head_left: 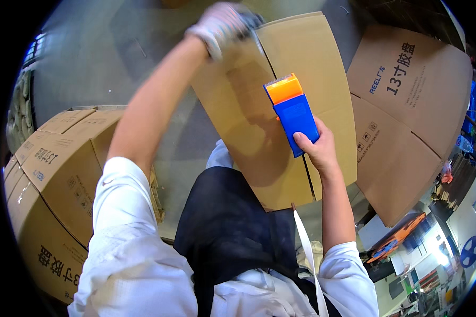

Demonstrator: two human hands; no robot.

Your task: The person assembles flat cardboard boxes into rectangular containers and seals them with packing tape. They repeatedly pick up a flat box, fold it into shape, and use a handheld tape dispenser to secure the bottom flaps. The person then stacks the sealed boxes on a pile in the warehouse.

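Observation:
In front of me lies a brown cardboard box (322, 63) with its top flaps folded in, a dark gap running between them. My right hand (321, 145), bare, is closed around a blue tape dispenser (296, 119) with an orange front and a toothed edge, held over the gap. At the box's far left corner is my left hand (223, 27), in a pale glove with dark fingertips. Motion smears its fingers, so whether it grips anything is unclear. A white strap (307, 245) hangs by the box's near edge.
Several closed cartons (63, 148) stand stacked on the left. On the right, flattened cardboard (402, 105) with printing leans close to the box. Beyond it, at lower right, is a cluttered work area with an orange reel (397, 239) and a blue reel (470, 251).

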